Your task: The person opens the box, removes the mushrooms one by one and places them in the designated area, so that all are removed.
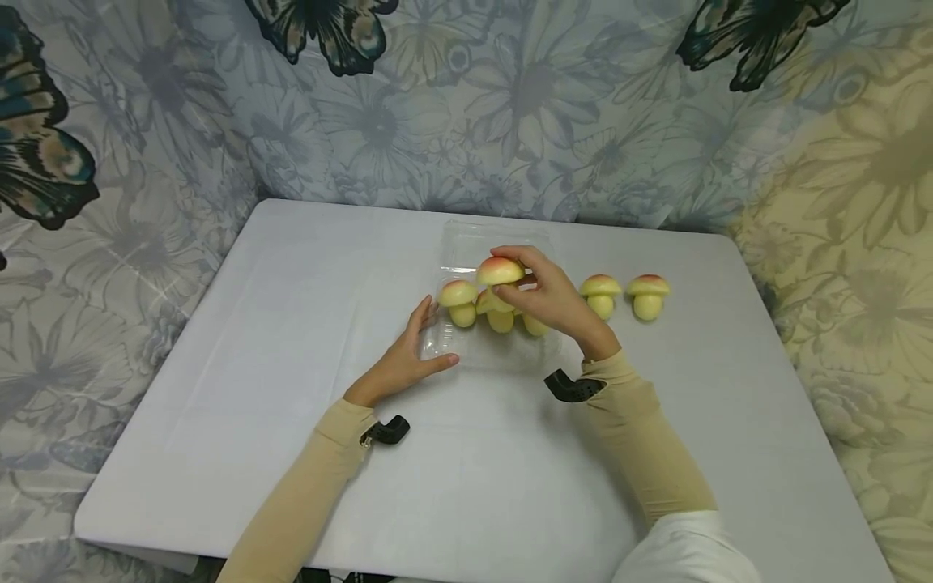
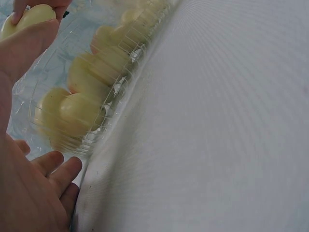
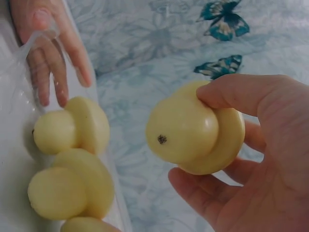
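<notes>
My right hand grips a yellow toy mushroom with a reddish cap top, holding it above a clear plastic container. In the right wrist view, the thumb and fingers hold this mushroom with the rounded stem end towards the camera. Three more mushrooms stand in a row inside the container, the leftmost mushroom in full sight and the rightmost partly behind my right hand. At the container's left side is my left hand, fingers extended and thumb spread, its fingertips at the plastic wall.
Two similar mushrooms, a nearer mushroom and a farther one, stand on the white table right of the container. The container's clear lid lies towards the back edge. Flower-patterned fabric with butterflies surrounds the table.
</notes>
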`<act>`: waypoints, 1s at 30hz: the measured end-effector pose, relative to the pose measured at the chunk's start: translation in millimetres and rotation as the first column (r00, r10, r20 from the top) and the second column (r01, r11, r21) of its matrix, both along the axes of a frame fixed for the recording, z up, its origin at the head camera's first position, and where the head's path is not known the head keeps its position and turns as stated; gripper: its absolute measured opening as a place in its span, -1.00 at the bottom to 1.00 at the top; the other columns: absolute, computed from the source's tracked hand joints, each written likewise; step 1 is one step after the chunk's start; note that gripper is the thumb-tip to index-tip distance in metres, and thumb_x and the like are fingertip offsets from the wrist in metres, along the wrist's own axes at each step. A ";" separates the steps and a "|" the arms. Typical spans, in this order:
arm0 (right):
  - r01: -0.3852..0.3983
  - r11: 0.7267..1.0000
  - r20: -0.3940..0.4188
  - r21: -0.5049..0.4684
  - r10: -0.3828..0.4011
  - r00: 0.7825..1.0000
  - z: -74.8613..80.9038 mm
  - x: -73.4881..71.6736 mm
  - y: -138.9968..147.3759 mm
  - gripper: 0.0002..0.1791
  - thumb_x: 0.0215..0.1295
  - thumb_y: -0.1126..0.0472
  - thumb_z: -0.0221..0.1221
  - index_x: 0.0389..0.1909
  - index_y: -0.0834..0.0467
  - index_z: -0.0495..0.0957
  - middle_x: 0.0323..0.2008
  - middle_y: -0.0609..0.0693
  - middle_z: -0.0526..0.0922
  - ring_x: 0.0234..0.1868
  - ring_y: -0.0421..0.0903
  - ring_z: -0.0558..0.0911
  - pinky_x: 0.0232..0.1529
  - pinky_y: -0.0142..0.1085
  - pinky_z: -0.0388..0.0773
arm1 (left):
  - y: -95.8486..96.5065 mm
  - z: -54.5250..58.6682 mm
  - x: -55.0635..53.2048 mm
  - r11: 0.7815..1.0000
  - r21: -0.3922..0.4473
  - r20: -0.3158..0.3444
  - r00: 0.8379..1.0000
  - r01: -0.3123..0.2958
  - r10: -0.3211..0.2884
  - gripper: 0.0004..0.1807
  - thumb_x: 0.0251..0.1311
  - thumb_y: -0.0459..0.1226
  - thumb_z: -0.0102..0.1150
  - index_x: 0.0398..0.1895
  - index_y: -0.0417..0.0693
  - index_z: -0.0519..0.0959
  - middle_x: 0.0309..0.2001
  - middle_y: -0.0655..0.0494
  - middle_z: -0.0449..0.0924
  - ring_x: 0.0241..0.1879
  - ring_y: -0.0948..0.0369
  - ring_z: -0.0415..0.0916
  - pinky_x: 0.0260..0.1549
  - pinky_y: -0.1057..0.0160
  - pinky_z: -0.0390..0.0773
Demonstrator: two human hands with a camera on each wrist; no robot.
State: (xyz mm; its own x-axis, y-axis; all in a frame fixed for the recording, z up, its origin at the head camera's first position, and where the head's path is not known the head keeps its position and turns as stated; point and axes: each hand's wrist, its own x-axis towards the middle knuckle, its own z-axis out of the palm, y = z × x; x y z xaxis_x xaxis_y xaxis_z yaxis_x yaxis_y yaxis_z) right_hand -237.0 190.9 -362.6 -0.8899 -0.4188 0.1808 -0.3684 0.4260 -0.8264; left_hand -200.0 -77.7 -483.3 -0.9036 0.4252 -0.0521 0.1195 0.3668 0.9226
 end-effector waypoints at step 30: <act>0.101 0.987 -0.057 0.126 -0.095 0.994 33.4 3.9 45.1 -0.40 0.38 0.29 0.26 0.41 0.16 0.37 0.30 0.12 0.47 0.19 -0.01 0.51 0.18 -0.12 0.44 | 1.2 -0.4 1.3 1.000 0.015 0.008 1.000 0.008 -0.008 0.30 0.12 0.18 0.41 0.66 0.25 -0.35 0.66 0.19 -0.13 0.63 0.11 -0.10 0.56 -0.21 -0.09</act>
State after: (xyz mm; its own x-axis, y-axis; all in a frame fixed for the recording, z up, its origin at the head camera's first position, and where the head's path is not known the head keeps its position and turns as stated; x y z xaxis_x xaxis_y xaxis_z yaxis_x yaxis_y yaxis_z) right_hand -233.1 236.0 -329.2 -0.9190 -0.3526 0.1765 -0.3592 0.5639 -0.7437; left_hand -198.7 -76.5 -483.7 -0.8999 0.4329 -0.0535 0.1144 0.3525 0.9288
